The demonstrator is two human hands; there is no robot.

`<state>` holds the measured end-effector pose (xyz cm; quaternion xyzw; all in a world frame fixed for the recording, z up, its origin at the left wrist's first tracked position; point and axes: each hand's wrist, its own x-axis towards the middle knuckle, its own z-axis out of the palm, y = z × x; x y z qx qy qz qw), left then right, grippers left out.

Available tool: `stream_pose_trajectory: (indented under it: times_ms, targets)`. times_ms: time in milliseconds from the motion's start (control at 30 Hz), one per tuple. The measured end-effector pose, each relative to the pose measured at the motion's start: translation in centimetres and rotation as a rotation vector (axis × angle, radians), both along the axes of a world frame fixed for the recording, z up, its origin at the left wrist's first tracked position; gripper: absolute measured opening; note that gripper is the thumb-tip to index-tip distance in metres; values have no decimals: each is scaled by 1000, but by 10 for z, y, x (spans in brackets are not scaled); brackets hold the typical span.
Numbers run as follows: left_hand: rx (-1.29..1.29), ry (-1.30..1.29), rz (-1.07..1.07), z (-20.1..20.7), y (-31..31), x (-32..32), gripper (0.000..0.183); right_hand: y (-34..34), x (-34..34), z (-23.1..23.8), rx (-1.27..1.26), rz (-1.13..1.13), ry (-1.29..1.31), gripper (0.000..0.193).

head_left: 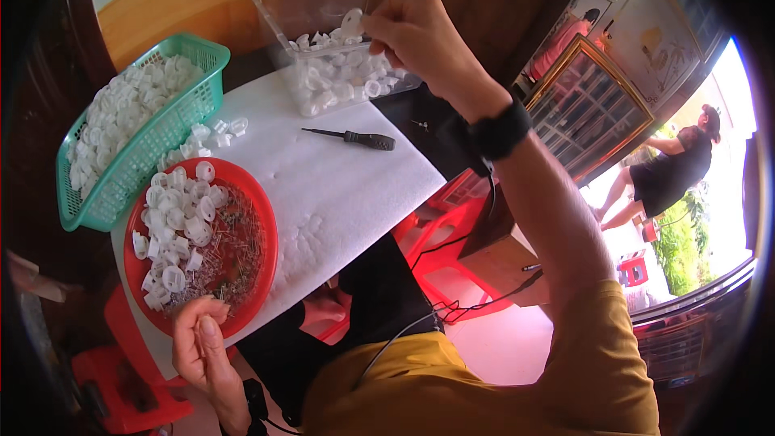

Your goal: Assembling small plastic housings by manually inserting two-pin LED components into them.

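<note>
My right hand (424,40) is raised over a clear plastic bin (303,101) at the back. Thumb and fingers pinch a white round plastic piece (352,22), held above similar white pieces (343,85) inside the bin. My left hand (202,343) hovers at the near rim of a red round bowl (270,230), its fingers curled together. Anything between those fingers is too small to make out. White plastic caps (173,218) fill the bowl's left side, and many thin clear and metallic bits (234,246) lie on its right.
A green basket (214,73) heaped with white plastic pieces stands at the left. Several loose pieces (198,139) lie between basket and bowl. A black screwdriver (367,140) rests on the white foam sheet (311,194). Red stools and cables are below; another person (678,157) is outside at right.
</note>
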<state>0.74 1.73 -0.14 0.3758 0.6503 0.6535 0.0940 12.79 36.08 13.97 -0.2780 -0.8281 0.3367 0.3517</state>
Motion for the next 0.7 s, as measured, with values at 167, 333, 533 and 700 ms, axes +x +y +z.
stream_pose_trajectory:
  times_ms: [167, 333, 533, 700]
  targets:
    - [-54, 2, 53, 2, 7, 5, 20, 101, -19, -11, 660, -113, -21, 23]
    - [-83, 67, 91, -9, 0, -3, 23, 0, -70, -13, 267, 58, 46, 24]
    - [-75, 106, 97, -10, -8, -8, 24, -110, -85, -58, 168, 598, -347, 27]
    - [-72, 153, 72, -2, -4, 7, 20, -104, -68, -88, 221, 817, -457, 25]
